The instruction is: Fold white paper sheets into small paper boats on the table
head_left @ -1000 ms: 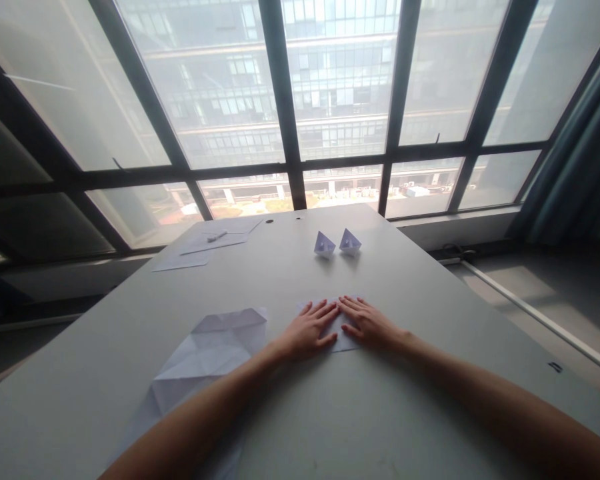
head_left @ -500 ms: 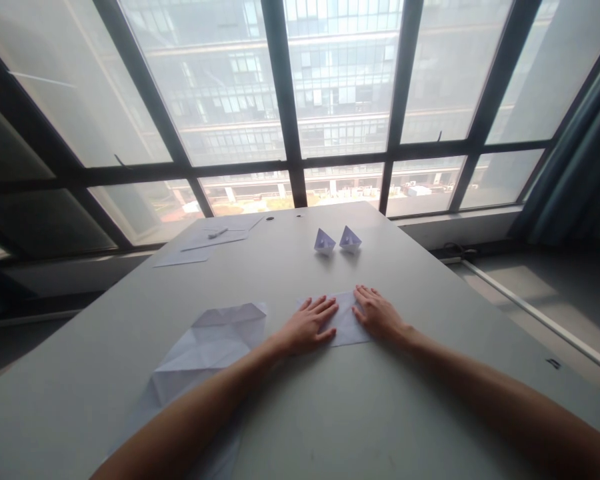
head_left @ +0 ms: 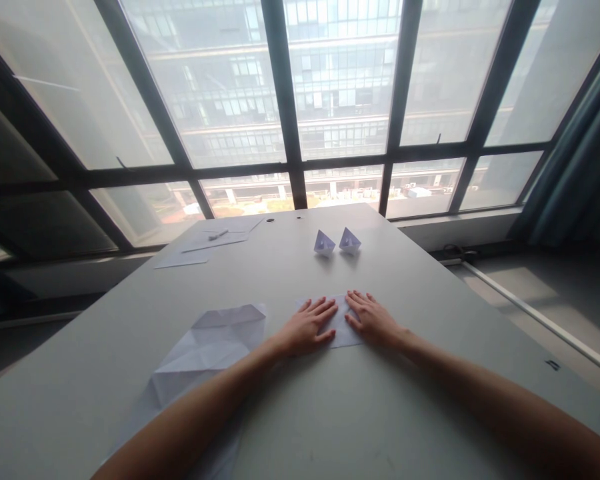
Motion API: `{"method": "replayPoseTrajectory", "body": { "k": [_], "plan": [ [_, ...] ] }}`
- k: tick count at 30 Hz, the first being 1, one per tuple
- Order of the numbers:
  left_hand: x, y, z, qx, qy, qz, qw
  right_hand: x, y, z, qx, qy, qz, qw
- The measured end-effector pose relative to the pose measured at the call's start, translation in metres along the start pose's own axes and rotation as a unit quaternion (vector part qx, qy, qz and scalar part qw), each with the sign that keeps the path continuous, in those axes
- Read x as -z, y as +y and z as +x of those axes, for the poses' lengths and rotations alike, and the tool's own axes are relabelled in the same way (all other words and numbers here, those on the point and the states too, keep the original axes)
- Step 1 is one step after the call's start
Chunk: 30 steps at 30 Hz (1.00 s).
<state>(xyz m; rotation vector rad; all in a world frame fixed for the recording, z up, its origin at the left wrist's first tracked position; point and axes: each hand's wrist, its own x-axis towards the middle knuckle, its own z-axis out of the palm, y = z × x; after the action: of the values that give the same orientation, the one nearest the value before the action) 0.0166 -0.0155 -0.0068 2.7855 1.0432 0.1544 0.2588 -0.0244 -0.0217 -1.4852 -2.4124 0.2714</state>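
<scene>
Folded paper [head_left: 339, 327]: small white piece, flat on the grey bench [head_left: 430, 293], near the middle and close to the person. Both hands are on top of it, so only the strip between them and the near edge show. Can't tell the fold shape under the palms.

Left hand [head_left: 307, 325]: palm down, fingers spread and extended, flat on the left part of the paper. Not pinching anything.

Right hand [head_left: 373, 319]: palm down, fingers spread, flat on the right part of the paper. Fingertips of the two hands point inward toward each other and sit just apart, with bare paper between them.

Both forearms come in from the bottom edge, bare.

Around it:
- Creased sheet [head_left: 207, 350]: larger white paper with visible fold lines, lying opened flat on the bench, left of the left hand; the left forearm crosses over its near corner.
- Two paper boats [head_left: 337, 243]: small folded pieces standing side by side further up the bench, well apart from the hands.
- Flat sheets [head_left: 205, 247] at the far left corner of the bench, with a pen [head_left: 218, 235] lying on them.
- Window [head_left: 340, 100] with dark frames behind the bench, curtain [head_left: 575, 167] on the right.
</scene>
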Motion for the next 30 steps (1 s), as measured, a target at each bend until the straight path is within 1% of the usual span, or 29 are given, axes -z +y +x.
{"method": "replayPoseTrajectory", "body": {
  "k": [5,13,19,21,25,30],
  "plan": [
    [0.001,0.001,0.001,0.000,-0.008,0.005,1.000,0.000,0.004,0.001,-0.051,0.015,-0.019,0.998],
    [0.004,0.005,-0.001,0.040,-0.014,0.027,0.999,-0.003,0.005,0.001,-0.073,0.037,-0.017,0.996],
    [0.002,0.004,-0.001,0.041,-0.016,0.031,0.999,-0.005,0.009,0.002,-0.071,0.052,-0.013,0.996],
    [0.002,0.004,-0.001,0.042,-0.017,0.031,0.998,-0.005,0.010,0.002,-0.060,0.076,0.000,0.995],
    [0.003,0.004,-0.001,0.038,-0.015,0.029,0.999,-0.004,0.014,0.001,-0.029,0.145,0.057,0.987],
    [0.005,0.005,-0.001,0.025,-0.016,0.026,0.999,-0.007,0.020,0.004,0.011,0.226,0.164,0.960]
  ]
}}
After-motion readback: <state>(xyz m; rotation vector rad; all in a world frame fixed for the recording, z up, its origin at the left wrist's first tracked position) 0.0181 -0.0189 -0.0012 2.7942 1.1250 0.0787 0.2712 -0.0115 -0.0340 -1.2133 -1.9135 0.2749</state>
